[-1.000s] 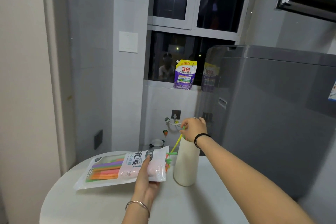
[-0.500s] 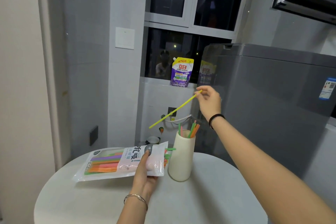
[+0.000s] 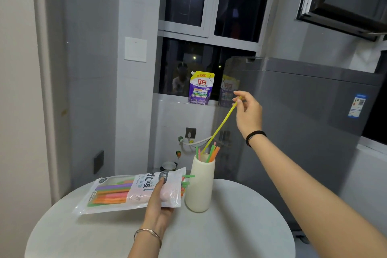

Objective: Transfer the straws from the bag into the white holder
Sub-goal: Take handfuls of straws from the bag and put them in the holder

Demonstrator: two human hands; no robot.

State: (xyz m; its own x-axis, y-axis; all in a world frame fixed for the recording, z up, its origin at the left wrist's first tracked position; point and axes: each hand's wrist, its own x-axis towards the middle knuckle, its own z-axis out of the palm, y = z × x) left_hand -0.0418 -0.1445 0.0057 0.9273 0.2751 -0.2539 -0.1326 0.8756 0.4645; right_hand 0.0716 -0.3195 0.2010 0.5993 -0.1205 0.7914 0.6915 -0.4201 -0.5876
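a: your right hand (image 3: pixel 248 114) is hovering high above the white holder (image 3: pixel 200 186), thumb and fingertips pinching the top end of a yellow straw (image 3: pixel 222 125).

b: and that straw is slanting down to the left, its lower tip sitting right at the holder's mouth. whether it is inside the rim, i cannot tell.

a: a black band (image 3: pixel 255 137) is circling that wrist. inside the holder, coloured straws (image 3: pixel 213 153) in green, pink and orange are standing up and leaning to the right.

b: your left hand (image 3: pixel 159 209) is gripping the straw bag (image 3: pixel 129 192) near its open end, thumb on top, fingers curling underneath, a silver bracelet (image 3: pixel 148 234) hanging on the wrist.

a: the bag is lying roughly flat and low over the round white table (image 3: pixel 230 226), mouth pointing at the holder. whether its far corner is touching the tabletop, i cannot tell.

b: purple, green, pink and orange straws are showing through the bag's clear window, and straw ends (image 3: pixel 187 180) in green and orange are poking out of the mouth, just beside the holder's wall.

a: the holder is standing upright on the table, toward the back.

b: behind it all, a purple detergent pouch (image 3: pixel 200 88) is standing on the window sill, with a grey appliance (image 3: pixel 303 111) to the right and a white wall switch (image 3: pixel 135 49) to the left.
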